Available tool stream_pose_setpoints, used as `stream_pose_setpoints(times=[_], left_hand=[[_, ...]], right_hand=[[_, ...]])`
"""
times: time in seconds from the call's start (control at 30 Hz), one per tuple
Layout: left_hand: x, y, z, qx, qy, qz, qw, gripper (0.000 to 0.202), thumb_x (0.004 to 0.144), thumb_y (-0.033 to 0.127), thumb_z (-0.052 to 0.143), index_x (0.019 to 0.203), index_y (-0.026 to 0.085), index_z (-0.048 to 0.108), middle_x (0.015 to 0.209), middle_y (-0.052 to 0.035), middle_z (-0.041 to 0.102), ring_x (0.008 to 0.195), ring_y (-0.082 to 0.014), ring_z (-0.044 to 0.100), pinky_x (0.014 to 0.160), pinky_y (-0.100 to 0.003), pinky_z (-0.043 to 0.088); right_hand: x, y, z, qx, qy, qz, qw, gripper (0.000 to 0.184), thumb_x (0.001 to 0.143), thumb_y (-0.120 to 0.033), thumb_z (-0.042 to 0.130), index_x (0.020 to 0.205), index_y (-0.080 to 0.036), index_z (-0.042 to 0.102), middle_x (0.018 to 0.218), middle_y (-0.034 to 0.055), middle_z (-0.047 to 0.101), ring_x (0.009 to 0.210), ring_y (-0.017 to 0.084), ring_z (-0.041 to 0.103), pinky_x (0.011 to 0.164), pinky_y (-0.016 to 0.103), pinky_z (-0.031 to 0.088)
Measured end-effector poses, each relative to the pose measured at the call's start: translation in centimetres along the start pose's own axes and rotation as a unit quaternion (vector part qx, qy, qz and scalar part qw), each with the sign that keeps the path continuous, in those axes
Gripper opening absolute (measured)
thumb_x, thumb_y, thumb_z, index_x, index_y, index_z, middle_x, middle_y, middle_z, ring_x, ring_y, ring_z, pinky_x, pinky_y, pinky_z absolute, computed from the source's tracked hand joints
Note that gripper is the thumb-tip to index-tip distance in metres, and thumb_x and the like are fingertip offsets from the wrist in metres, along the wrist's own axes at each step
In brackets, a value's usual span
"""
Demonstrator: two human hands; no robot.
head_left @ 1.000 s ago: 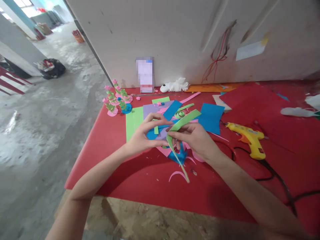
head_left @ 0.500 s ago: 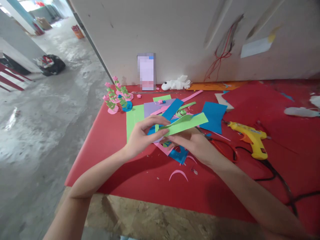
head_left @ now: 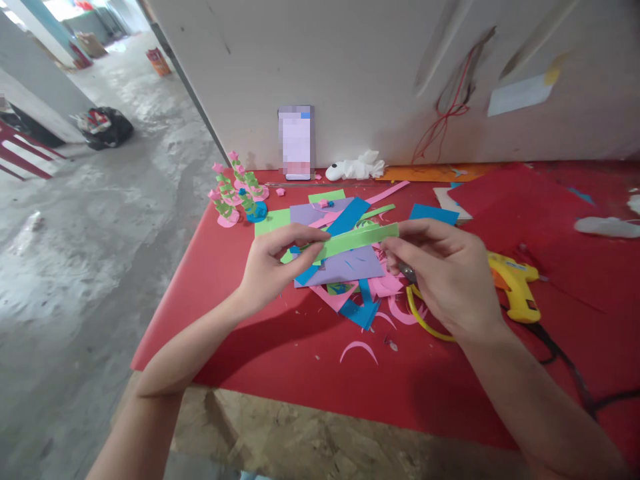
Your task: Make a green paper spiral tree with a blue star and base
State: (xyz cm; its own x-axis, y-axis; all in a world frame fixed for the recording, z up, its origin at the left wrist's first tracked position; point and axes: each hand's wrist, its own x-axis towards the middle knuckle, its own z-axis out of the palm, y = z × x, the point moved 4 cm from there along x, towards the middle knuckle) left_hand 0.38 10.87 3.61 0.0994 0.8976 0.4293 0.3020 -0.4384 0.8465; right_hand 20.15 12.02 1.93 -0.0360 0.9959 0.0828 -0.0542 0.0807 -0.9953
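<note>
A green paper strip (head_left: 357, 240) is held level above the scraps, stretched between both hands. My left hand (head_left: 270, 270) pinches its left end with thumb and fingers. My right hand (head_left: 450, 277) pinches its right end, fingers curled. A grey blade tip (head_left: 407, 273) and a yellow loop handle of scissors (head_left: 423, 323) show under my right hand; whether the hand grips them I cannot tell. Beneath the strip lie a purple sheet (head_left: 350, 267), blue pieces (head_left: 350, 217) and pink offcuts (head_left: 357, 348) on the red table cover (head_left: 225, 293).
A yellow glue gun (head_left: 517, 287) with a black cable (head_left: 575, 380) lies right of my right hand. Small pink-and-green paper trees (head_left: 235, 197) stand at the back left. A phone (head_left: 297, 143) leans on the wall beside white tissue (head_left: 356, 167). Red sheet (head_left: 510, 200) at back right.
The green strip, bent and hanging down a second ago, is now held straight and level. My right hand has shifted right to its far end, and the yellow scissors handle now shows.
</note>
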Motion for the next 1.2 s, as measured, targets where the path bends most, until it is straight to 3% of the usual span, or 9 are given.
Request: stream_pose_setpoints(times=[0.23,0.4,0.5,0.67,0.73,0.9,1.2], left_hand=[[-0.2,0.5,0.1,0.013,-0.014,0.013,1.0,0.017,0.078,0.014,0.061,0.084,0.022,0.074,0.084,0.0014,0.076,0.076,-0.009,0.069,0.069,-0.018,0.058],[-0.4,0.8,0.1,0.027,-0.027,0.046,0.998,0.022,0.078,0.011,0.059,0.087,0.023,0.074,0.086,0.0011,0.076,0.077,-0.0091,0.069,0.068,-0.018,0.057],[-0.6,1.0,0.1,0.025,-0.034,0.064,0.997,0.023,0.079,0.009,0.057,0.088,0.022,0.074,0.086,0.0007,0.075,0.075,-0.0081,0.069,0.066,-0.017,0.056],[-1.0,0.6,0.4,-0.078,-0.054,0.007,0.995,0.04,0.076,0.022,0.069,0.115,0.024,0.063,0.11,-0.0019,0.072,0.103,-0.0165,0.069,0.089,-0.027,0.06],[-1.1,0.5,0.6,-0.095,-0.049,-0.019,0.994,0.041,0.07,0.027,0.076,0.11,0.022,0.066,0.103,-0.0019,0.074,0.095,-0.0177,0.072,0.082,-0.026,0.063],[-1.5,1.0,0.2,-0.081,0.015,-0.043,0.996,0.013,0.07,0.024,0.075,0.081,0.018,0.071,0.073,0.0008,0.076,0.067,-0.0152,0.073,0.06,-0.02,0.063],[-1.7,2.5,0.2,-0.106,-0.021,0.003,0.994,0.007,0.075,0.014,0.07,0.082,0.016,0.072,0.078,0.0011,0.077,0.07,-0.0123,0.074,0.063,-0.014,0.062]], right_hand=[[-0.3,-0.1,0.1,-0.012,0.023,-0.039,0.999,0.016,0.069,-0.03,0.074,0.077,-0.021,0.063,0.069,-0.0017,0.056,0.054,0.006,0.048,0.042,0.02,0.041],[-0.1,0.3,0.4,0.015,-0.009,0.001,1.0,0.025,0.068,-0.033,0.076,0.086,-0.021,0.065,0.061,-0.0028,0.053,0.047,0.006,0.048,0.04,0.021,0.041],[-0.2,0.3,0.5,0.023,-0.012,0.013,1.0,0.021,0.068,-0.032,0.075,0.081,-0.019,0.065,0.06,-0.0024,0.053,0.049,0.006,0.049,0.04,0.02,0.04],[-0.6,-0.2,0.3,0.032,0.021,-0.029,0.999,0.014,0.068,-0.028,0.075,0.074,-0.02,0.064,0.067,-0.003,0.056,0.049,0.004,0.049,0.04,0.019,0.041],[-0.8,-0.5,0.2,0.041,0.031,-0.051,0.997,0.013,0.068,-0.026,0.074,0.072,-0.021,0.064,0.069,-0.0035,0.056,0.048,0.004,0.049,0.04,0.02,0.041],[-1.3,-1.2,0.1,0.05,0.048,-0.087,0.994,0.011,0.067,-0.021,0.074,0.07,-0.022,0.063,0.076,-0.0026,0.058,0.047,0.004,0.049,0.039,0.022,0.042],[-1.9,-2.2,0.5,0.094,0.006,-0.142,0.985,0.011,0.071,-0.014,0.072,0.07,-0.023,0.066,0.072,-0.0034,0.058,0.047,0.004,0.051,0.036,0.019,0.041]])
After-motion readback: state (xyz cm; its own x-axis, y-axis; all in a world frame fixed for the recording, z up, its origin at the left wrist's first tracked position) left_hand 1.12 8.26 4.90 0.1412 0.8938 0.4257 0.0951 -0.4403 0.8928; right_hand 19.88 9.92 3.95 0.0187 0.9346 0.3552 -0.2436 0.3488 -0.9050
